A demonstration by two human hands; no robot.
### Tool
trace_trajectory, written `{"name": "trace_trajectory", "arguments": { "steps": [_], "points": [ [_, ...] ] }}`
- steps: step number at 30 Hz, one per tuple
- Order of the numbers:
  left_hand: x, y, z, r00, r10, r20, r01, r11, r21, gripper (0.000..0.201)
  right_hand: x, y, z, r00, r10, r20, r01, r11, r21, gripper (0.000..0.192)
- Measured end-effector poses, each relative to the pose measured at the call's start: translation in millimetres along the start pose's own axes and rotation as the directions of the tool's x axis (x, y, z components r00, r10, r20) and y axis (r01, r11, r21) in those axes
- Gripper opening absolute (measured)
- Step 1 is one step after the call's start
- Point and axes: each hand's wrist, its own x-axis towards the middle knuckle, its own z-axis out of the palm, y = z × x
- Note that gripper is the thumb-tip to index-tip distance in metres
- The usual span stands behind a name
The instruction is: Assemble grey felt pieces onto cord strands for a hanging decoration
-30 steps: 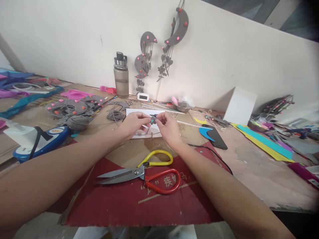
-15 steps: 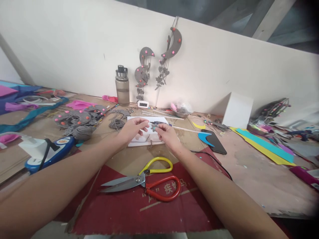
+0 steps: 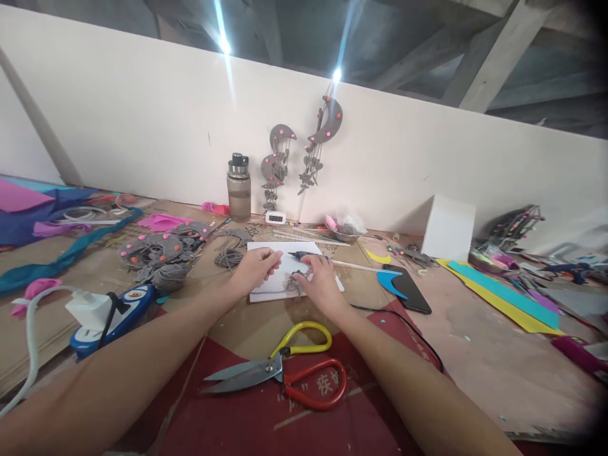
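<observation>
White paper (image 3: 275,280): lying flat on brown-and-red cardboard (image 3: 228,421), both hands working over it.
Grey string (image 3: 293,285): on the right half of the paper, under the right fingertips, its shape too small to make out.
Left hand (image 3: 259,269): over the paper's left half, fingers curled in and close together; from here I can't tell if anything is pinched there.
Right hand (image 3: 320,282): over the paper's right side, fingers bent down onto the string; I can't see whether they grip it.
Dark blue tool (image 3: 297,254): on the paper's far part, just beyond the string, partly behind the right hand.
Scissors (image 3: 270,367): nearer the person than the paper, yellow and red handles spread, blades pointing left.
Yarn coil (image 3: 228,258): just left of the paper.
Phone (image 3: 415,294): right of the paper, a blue crescent (image 3: 390,284) partly over it.
Bottle (image 3: 239,199): beyond the paper, to the left.
</observation>
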Motion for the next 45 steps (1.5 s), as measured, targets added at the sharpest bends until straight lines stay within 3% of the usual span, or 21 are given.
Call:
{"name": "trace_trajectory", "arguments": {
  "steps": [2, 8, 15, 22, 27, 31, 34, 37, 41, 45],
  "points": [
    [-1.7, 3.4, 3.2, 1.0, 0.014, 0.006, -0.013, 0.999, -0.047, 0.028, -1.0, -3.1, -0.9, 0.999, 0.006, -0.044, -0.007, 1.0, -0.021, 0.031],
    [-9.0, 12.2, 11.8, 0.989, 0.07, 0.128, -0.059, 0.995, -0.086, 0.025, -2.5, -8.2, 1.3, 1.0, 0.019, 0.021, -0.023, 0.972, 0.232, 0.033],
    [-9.9, 10.2, 13.1, 0.985, 0.076, 0.152, -0.054, 0.989, -0.139, 0.026, -4.1, -10.4, 2.2, 0.998, 0.046, 0.053, -0.061, 0.938, 0.341, 0.032],
    [-7.4, 10.8, 8.8, 0.972, 0.091, 0.217, -0.081, 0.995, -0.052, 0.025, -3.3, -9.9, 2.1, 0.998, 0.049, 0.046, -0.062, 0.941, 0.332, 0.032],
    [-7.0, 15.4, 4.5, 0.945, 0.033, 0.326, -0.057, 0.996, 0.066, 0.026, -7.2, -17.4, -3.4, 0.999, -0.037, -0.007, 0.038, 0.965, 0.259, 0.035],
    [-11.3, 20.7, 5.1, 0.947, 0.128, 0.295, -0.165, 0.981, 0.103, 0.025, -11.0, -24.0, -5.7, 0.999, -0.037, 0.005, 0.034, 0.959, 0.281, 0.035],
    [-14.5, 21.3, 8.7, 0.952, 0.156, 0.264, -0.164, 0.986, 0.007, 0.028, -10.7, -26.4, -6.4, 1.0, 0.0, 0.027, -0.01, 0.931, 0.364, 0.033],
    [-16.7, 20.2, 14.1, 0.954, 0.109, 0.278, -0.062, 0.983, -0.172, 0.031, -8.0, -26.4, -6.4, 0.996, 0.048, 0.076, -0.078, 0.883, 0.463, 0.033],
    [-20.0, 22.4, 21.3, 0.953, 0.039, 0.3, 0.105, 0.888, -0.448, 0.035, -4.8, -26.6, -5.2, 0.991, 0.062, 0.118, -0.119, 0.812, 0.572, 0.035],
    [-19.9, 25.6, 22.3, 0.958, -0.022, 0.285, 0.193, 0.787, -0.586, 0.035, -3.0, -26.8, -4.3, 0.991, 0.042, 0.127, -0.113, 0.769, 0.629, 0.029]
  ]
}}
